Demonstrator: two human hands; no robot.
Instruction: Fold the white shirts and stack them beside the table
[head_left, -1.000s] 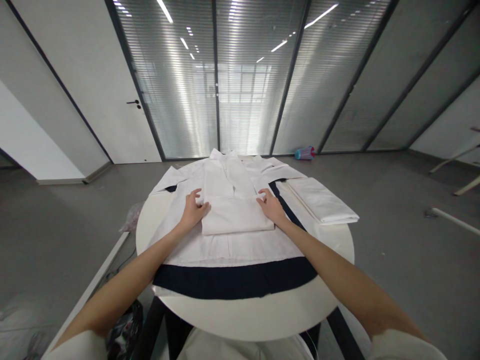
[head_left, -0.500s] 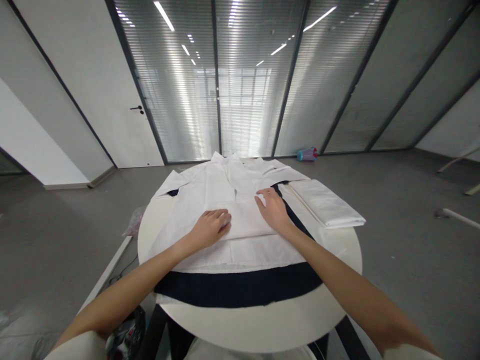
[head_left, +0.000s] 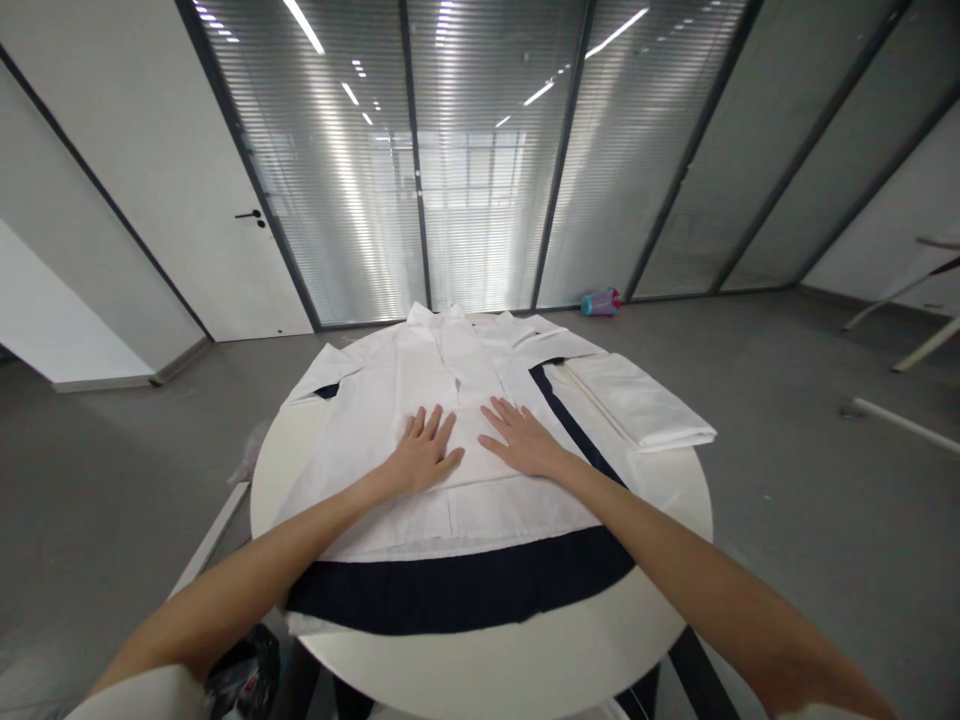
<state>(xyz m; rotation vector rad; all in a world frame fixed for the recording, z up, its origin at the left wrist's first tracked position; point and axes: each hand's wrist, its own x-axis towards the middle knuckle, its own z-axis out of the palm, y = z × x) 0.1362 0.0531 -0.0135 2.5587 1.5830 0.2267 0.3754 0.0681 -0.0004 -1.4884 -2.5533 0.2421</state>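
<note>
A white shirt [head_left: 360,420] lies spread on a round table [head_left: 480,655], its collar at the far edge and its short sleeves out to the sides. My left hand [head_left: 426,452] rests flat on the middle of the shirt, fingers spread. Just to its right, my right hand [head_left: 523,438] lies palm down on the same cloth with its fingers apart. Neither hand grips anything. Beneath the shirt is a dark navy cloth [head_left: 450,595], showing as a band along the near hem and down the right side.
Folded white cloth [head_left: 637,402] sits at the table's right edge, its corner jutting over. Blinds-covered glass panels [head_left: 480,200] stand behind. On the floor are a blue and red basket-like object [head_left: 600,303], a dark bag [head_left: 246,672] and pale furniture legs [head_left: 904,425] at the right.
Both hands have flattened and spread their fingers on the shirt. My right hand has moved slightly left and nearer to me. The whole view has shifted a little.
</note>
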